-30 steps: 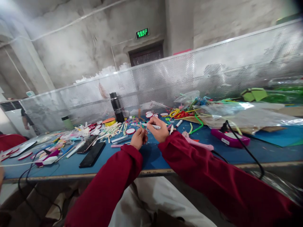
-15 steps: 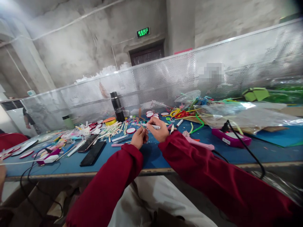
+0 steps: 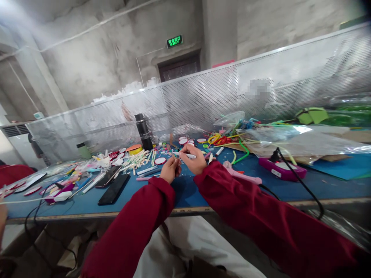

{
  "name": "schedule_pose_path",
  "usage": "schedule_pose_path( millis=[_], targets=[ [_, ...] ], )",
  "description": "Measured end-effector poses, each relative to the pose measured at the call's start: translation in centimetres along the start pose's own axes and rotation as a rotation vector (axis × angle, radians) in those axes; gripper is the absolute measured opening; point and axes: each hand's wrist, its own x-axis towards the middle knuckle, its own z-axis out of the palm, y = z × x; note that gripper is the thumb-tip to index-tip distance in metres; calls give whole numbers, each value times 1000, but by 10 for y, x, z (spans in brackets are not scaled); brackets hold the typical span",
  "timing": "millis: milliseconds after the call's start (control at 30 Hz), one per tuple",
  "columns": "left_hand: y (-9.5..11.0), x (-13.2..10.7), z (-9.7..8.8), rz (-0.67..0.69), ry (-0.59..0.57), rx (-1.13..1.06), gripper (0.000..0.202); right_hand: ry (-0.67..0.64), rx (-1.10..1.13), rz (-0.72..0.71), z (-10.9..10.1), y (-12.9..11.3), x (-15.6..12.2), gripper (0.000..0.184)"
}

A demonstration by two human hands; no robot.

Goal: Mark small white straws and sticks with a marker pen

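Note:
My right hand (image 3: 193,159) is closed around a white marker pen (image 3: 189,156), its tip pointing left toward my other hand. My left hand (image 3: 171,169) has its fingers pinched together just below and left of the pen tip; whatever small thing they hold is too small to make out. Both hands are raised over the near middle of the blue table (image 3: 188,193). Left of them lie several more pens (image 3: 147,171) and a round white disc with a red rim (image 3: 160,161).
Two dark phones (image 3: 114,189) lie at the left. A black flask (image 3: 143,131) stands behind the craft sticks (image 3: 138,160). To the right are a pink glue gun (image 3: 243,176), a purple power strip (image 3: 281,169) with a black cable, and plastic bags (image 3: 307,141). A perforated metal screen (image 3: 188,100) borders the back.
Both hands keep nearly the same place and grip. The camera view has shifted very slightly. At the far left, a person's arm behind the screen has moved.

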Motion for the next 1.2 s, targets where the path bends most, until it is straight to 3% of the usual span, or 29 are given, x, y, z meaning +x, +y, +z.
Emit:
schedule_pose_path(
  millis=[1200],
  targets=[
    [3,-1,1,-16,23,-5,48,-12,-43,14,1,3,-1,11]
  ],
)
